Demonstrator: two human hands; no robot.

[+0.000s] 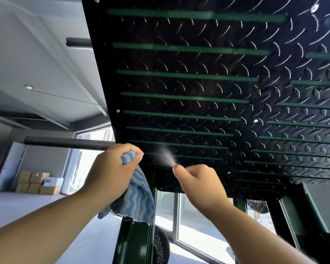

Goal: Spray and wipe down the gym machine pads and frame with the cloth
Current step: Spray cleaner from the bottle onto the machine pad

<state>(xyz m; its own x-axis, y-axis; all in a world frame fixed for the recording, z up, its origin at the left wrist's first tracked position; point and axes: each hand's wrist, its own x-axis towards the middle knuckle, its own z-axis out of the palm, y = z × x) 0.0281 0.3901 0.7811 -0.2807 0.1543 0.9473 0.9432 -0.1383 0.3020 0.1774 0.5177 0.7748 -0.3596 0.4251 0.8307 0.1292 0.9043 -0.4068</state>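
Several boxes [39, 184] far left; footplate [198, 82] overhead; left hand [111, 168] holds cloth [137, 199].

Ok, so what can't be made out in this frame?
Head view: the sprayer is hidden inside the right hand; only its mist shows.
Head view: the footplate is cut off by the top and right edges.
Head view: the weight plate lettering runs off the bottom edge.
Head view: the boxes are too small to read any labels.

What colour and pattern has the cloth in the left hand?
The cloth has blue and beige wavy stripes; head view.
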